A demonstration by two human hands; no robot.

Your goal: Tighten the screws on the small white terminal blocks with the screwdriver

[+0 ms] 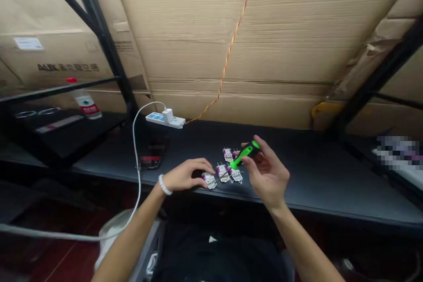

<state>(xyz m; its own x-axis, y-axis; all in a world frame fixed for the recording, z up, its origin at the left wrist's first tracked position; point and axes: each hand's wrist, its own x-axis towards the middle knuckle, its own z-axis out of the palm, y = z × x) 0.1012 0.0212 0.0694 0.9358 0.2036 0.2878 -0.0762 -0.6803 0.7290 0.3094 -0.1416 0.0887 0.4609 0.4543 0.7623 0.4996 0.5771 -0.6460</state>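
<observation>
My right hand (267, 172) is closed around a screwdriver (246, 153) with a green and black handle, held tilted above the dark table (313, 172). Its tip points down at several small white parts with purple labels and metal pins (228, 168), grouped near the table's front edge. My left hand (185, 175), with a white bead bracelet on the wrist, rests on the table and pinches the leftmost white part (209, 179) with its fingertips.
A white power strip (165, 119) with a charger and a white cable (135, 158) lies at the back left. A red-yellow wire (231, 44) hangs over cardboard boxes (251, 31). A bottle (86, 102) stands on a black shelf at left.
</observation>
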